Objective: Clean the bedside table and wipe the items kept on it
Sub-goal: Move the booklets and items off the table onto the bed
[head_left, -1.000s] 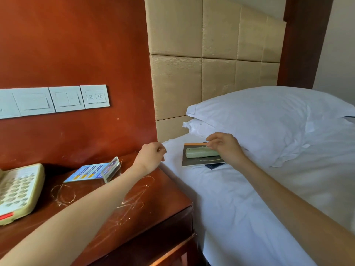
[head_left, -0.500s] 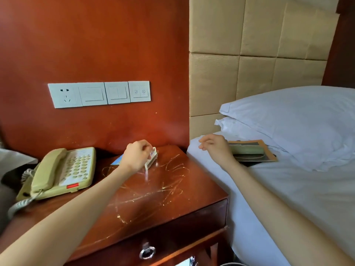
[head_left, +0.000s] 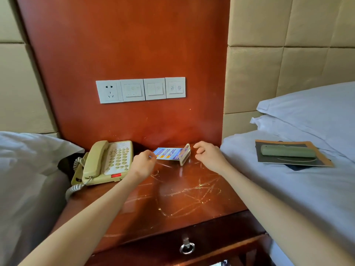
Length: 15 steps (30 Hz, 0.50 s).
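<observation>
Both hands, left [head_left: 143, 164] and right [head_left: 208, 155], loosely curled, empty, flanking the sign [head_left: 172, 154]; I'd lift by its base, clear of the phone [head_left: 107, 162].

Single head-worn wide-angle view, looking forward and down from above the front edge of the worktop [head_left: 192, 198], close over it, facing its back edge and the wall panel [head_left: 124, 45]; bed [head_left: 307, 189] along the right edge.
</observation>
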### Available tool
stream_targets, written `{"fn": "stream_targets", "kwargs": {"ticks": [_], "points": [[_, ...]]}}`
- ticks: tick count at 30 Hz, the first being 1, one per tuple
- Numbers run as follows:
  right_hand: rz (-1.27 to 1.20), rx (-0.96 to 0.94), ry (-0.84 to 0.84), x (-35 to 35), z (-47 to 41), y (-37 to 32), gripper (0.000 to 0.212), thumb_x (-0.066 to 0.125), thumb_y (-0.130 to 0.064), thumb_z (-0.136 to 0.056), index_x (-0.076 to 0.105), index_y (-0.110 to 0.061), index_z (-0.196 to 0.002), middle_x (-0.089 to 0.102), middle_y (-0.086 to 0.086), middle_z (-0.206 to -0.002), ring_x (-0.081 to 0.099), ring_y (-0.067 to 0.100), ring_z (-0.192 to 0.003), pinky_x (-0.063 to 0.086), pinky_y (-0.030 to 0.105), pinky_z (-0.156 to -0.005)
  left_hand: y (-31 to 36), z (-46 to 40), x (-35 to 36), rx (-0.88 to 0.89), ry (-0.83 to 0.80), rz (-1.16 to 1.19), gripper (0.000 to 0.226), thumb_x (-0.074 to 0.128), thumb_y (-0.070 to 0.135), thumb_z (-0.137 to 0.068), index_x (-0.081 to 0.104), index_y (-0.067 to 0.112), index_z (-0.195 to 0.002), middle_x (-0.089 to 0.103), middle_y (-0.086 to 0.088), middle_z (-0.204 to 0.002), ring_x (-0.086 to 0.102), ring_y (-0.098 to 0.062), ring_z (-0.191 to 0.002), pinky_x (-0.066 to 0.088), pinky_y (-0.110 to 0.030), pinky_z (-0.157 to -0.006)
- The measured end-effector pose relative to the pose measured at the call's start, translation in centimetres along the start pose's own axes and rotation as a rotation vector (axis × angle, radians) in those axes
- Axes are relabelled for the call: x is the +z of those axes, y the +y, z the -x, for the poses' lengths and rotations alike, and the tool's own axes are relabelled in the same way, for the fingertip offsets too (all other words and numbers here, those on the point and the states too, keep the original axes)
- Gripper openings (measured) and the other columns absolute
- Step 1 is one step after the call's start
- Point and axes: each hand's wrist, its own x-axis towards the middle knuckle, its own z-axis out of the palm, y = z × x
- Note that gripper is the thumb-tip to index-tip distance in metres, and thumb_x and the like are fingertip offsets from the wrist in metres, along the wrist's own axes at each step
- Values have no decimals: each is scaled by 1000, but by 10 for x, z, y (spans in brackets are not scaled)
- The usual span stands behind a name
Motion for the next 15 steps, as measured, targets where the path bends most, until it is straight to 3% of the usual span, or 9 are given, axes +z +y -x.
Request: {"fn": "stream_targets", "kwargs": {"ticks": [2, 5, 11, 15], "points": [[47, -16, -44, 13, -9, -7, 36, 59, -18, -89, 55, -27, -124, 62, 0, -111, 57, 18, -99, 52, 31, -77, -11, 1, -3, -12, 12, -17, 22, 45, 17, -94, 64, 10, -103, 70, -13, -98, 64, -32, -90, 49, -35, -76], [215, -25, -61, 32, -20, -16, 42, 58, -26, -90, 49, -24, -132, 57, 4, -125, 52, 22, -114, 45, 43, -94, -23, 3, -9, -12, 30, -43, 22, 46, 16, -95, 64, 9, -105, 69, -12, -102, 63, -30, -93, 47, -34, -78], [521, -33, -4, 62, -32, -27, 39, 49, -43, -94, 50, -17, -123, 61, 8, -118, 60, 24, -104, 52, 35, -79, -30, -1, -21, -13, 53, -19, 20, 45, 14, -95, 63, 13, -101, 69, -8, -98, 62, -27, -87, 47, -33, -73], [567, 30, 39, 74, -36, -29, 41, 46, -39, -96, 40, -14, -128, 60, 10, -117, 61, 26, -102, 50, 33, -72, -30, -3, -24, -11, 42, -5, 19, 44, 14, -96, 62, 13, -101, 68, -8, -100, 63, -28, -88, 47, -32, -71]]}}
